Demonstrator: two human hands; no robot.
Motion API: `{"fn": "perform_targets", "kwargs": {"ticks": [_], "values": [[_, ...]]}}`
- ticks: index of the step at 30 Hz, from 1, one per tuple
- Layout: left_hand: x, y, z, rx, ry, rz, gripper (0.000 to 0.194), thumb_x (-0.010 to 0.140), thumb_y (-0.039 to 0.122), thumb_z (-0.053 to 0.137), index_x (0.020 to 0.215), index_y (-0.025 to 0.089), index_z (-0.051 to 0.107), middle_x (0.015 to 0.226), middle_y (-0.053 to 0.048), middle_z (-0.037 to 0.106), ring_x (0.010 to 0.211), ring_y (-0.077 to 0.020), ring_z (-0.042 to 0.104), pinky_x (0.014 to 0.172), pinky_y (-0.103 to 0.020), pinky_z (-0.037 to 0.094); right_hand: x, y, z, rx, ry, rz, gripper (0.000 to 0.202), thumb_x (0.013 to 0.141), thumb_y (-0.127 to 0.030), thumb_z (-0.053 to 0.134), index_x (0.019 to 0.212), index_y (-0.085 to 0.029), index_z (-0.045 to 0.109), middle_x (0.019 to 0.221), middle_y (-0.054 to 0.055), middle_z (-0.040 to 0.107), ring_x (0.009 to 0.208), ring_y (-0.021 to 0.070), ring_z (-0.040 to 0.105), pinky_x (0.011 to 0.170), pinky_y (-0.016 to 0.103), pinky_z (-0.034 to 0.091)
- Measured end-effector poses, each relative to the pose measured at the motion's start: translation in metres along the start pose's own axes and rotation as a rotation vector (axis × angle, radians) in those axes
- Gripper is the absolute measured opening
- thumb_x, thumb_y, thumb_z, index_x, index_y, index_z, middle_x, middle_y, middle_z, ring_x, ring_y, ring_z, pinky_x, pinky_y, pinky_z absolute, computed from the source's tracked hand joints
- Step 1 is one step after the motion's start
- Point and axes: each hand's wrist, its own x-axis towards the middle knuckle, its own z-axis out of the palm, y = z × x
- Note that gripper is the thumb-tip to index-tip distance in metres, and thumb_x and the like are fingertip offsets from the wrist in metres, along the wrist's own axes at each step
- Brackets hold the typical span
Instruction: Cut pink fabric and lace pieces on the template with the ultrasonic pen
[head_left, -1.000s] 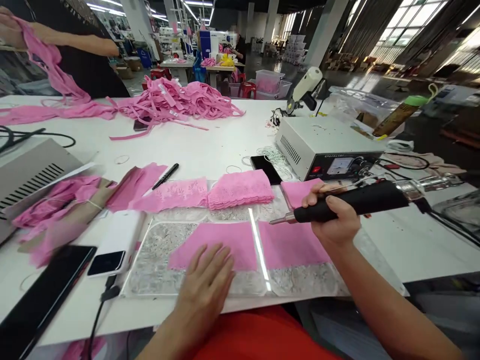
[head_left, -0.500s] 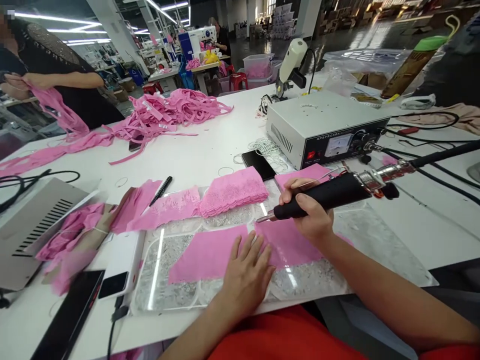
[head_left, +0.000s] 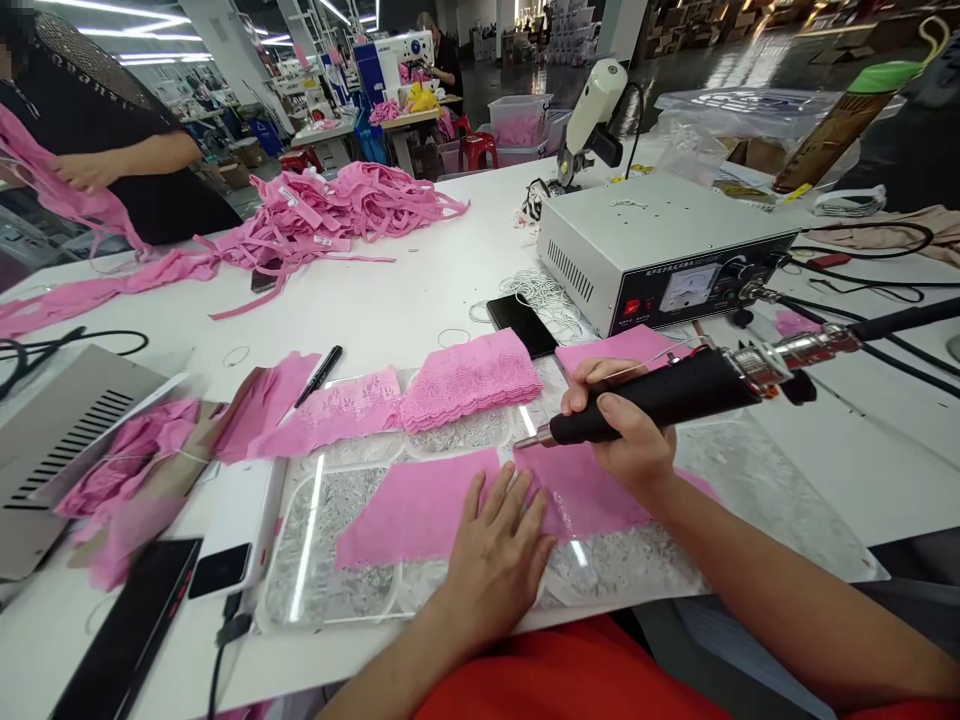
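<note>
My left hand [head_left: 499, 550] lies flat with its fingers stretched over two pink fabric pieces, a left piece [head_left: 420, 510] and a right piece [head_left: 577, 490]. They lie side by side on a clear-edged, grey-patterned board [head_left: 330, 590]. In my right hand [head_left: 634, 440] is a black handheld ultrasonic welder [head_left: 675, 392], its fingers wrapped round the grip. The metal tip points left and meets the right piece's upper left corner, just above my left fingertips; I cannot tell how firmly it touches. Behind the pieces sit a stack of pink lace [head_left: 472, 380] and a single lace piece [head_left: 337, 412].
A grey power box [head_left: 667, 240] with a meter and cables stands at back right, near a black phone [head_left: 523, 325]. At left are a pen [head_left: 319, 375], a white device [head_left: 238, 520] and bundled pink cloth [head_left: 135, 450]. Another person handles pink straps [head_left: 360, 205] across the table.
My hands and the welder's tip stay almost where they were on the fabric. The view shifts slightly. Across the table, the other person's hands have moved with the pink straps.
</note>
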Motion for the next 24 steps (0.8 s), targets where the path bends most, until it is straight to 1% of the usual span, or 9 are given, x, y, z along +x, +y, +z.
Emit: {"fn": "perform_targets", "kwargs": {"ticks": [7, 12, 15, 17, 21, 24], "values": [[0.0, 0.0, 0.001, 0.004, 0.025, 0.003, 0.031, 0.093, 0.024, 0.051, 0.121, 0.014, 0.06, 0.13, -0.013, 0.062, 0.127, -0.0317, 0.051, 0.106, -0.054, 0.041, -0.001, 0.002, -0.002, -0.012, -0.003, -0.006, 0.013, 0.072, -0.029, 0.064, 0.081, -0.022, 0.057, 0.083, -0.001, 0.057, 0.058, 0.0109, 0.055, 0.058, 0.032, 0.051], [0.002, 0.0, 0.001, 0.007, 0.025, 0.004, 0.03, 0.093, 0.024, 0.051, 0.12, 0.014, 0.06, 0.129, -0.013, 0.062, 0.127, -0.0311, 0.052, 0.106, -0.054, 0.042, -0.001, 0.003, -0.002, -0.012, -0.031, -0.008, 0.008, 0.076, -0.025, 0.064, 0.078, -0.022, 0.057, 0.081, -0.001, 0.057, 0.06, 0.0112, 0.056, 0.06, 0.032, 0.051], [0.001, 0.001, -0.002, 0.012, 0.042, 0.014, 0.03, 0.093, 0.023, 0.052, 0.12, 0.014, 0.061, 0.128, -0.013, 0.063, 0.128, -0.0306, 0.052, 0.106, -0.053, 0.042, 0.0, 0.003, -0.002, -0.01, -0.004, -0.011, 0.008, 0.074, -0.024, 0.064, 0.078, -0.022, 0.058, 0.081, -0.001, 0.057, 0.059, 0.0113, 0.055, 0.058, 0.032, 0.051], [-0.003, 0.001, -0.006, -0.006, 0.052, 0.042, 0.029, 0.093, 0.021, 0.052, 0.119, 0.013, 0.061, 0.126, -0.014, 0.064, 0.127, -0.0298, 0.053, 0.107, -0.052, 0.042, 0.0, 0.002, -0.004, 0.012, 0.016, 0.006, 0.009, 0.073, -0.024, 0.063, 0.079, -0.022, 0.058, 0.082, -0.001, 0.058, 0.059, 0.0114, 0.055, 0.057, 0.032, 0.051], [-0.015, 0.002, -0.014, -0.08, 0.067, 0.133, 0.023, 0.093, 0.019, 0.052, 0.111, 0.012, 0.065, 0.119, -0.013, 0.068, 0.124, -0.0247, 0.056, 0.108, -0.044, 0.043, -0.004, -0.002, -0.011, 0.058, 0.036, 0.022, 0.009, 0.071, -0.027, 0.061, 0.078, -0.022, 0.06, 0.081, 0.0, 0.056, 0.057, 0.0108, 0.054, 0.054, 0.03, 0.049], [-0.022, 0.002, -0.017, -0.08, 0.078, 0.143, 0.022, 0.093, 0.019, 0.053, 0.11, 0.011, 0.065, 0.116, -0.012, 0.07, 0.122, -0.0233, 0.057, 0.109, -0.042, 0.043, -0.007, -0.003, -0.014, 0.058, 0.013, 0.022, 0.01, 0.07, -0.029, 0.062, 0.077, -0.021, 0.061, 0.078, 0.001, 0.055, 0.054, 0.0106, 0.052, 0.052, 0.03, 0.048]]}}
